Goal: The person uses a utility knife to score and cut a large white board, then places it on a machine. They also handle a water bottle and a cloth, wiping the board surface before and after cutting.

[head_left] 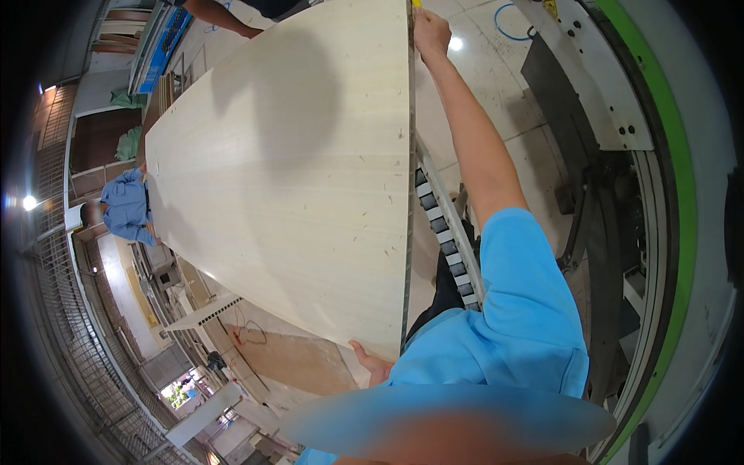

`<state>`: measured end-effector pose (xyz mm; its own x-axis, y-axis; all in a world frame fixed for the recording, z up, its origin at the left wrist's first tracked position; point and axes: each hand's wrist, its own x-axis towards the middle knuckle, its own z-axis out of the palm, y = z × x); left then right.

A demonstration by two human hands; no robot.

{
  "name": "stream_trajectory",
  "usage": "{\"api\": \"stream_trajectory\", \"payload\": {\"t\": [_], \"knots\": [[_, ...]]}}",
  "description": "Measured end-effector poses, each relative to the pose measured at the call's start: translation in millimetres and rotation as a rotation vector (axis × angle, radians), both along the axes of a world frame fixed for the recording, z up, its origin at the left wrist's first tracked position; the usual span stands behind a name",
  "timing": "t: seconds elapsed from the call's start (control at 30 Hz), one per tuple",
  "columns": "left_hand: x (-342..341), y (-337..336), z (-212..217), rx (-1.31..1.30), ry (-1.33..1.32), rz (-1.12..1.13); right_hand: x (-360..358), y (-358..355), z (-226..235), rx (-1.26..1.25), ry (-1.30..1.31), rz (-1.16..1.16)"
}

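A large pale wooden board (310, 178) fills the middle of the view, its near long edge running from top to bottom. My right hand (432, 35) is closed at that edge's upper end, arm stretched out. A small yellow thing (417, 3) shows beside it, too cut off to name. My left hand (372, 364) grips the board's lower corner, thumb on the face, the other fingers mostly hidden. At the board's far left end, a person in a blue shirt (124, 205) has both hands at its edge. Another person's arm (225, 17) reaches toward the top edge.
A roller rail (449, 240) with black and white segments runs beside the near edge. A large machine with a green border (674, 178) stands at right. A blue hose (508, 22) lies on the tiled floor. Stacked panels (159, 54) and a perforated beam (205, 312) are at left.
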<state>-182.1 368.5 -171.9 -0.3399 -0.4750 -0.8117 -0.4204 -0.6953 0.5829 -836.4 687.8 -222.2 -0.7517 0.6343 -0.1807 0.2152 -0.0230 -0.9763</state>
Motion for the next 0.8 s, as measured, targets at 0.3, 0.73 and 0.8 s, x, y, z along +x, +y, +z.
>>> {"api": "stream_trajectory", "payload": {"t": [0.3, 0.73, 0.8], "knots": [[-3.7, 11.5, 4.8, -0.079, -0.038, 0.017, -1.2, -3.9, 0.0, 0.059, -0.002, -0.020], [-3.1, 26.9, 11.6, -0.123, 0.029, -0.060, -7.1, 2.7, -30.2, 0.139, 0.053, 0.037], [3.0, 18.6, 7.9, -0.079, 0.021, 0.004, -4.5, 2.9, -55.9, 0.117, -0.036, 0.078]]}}
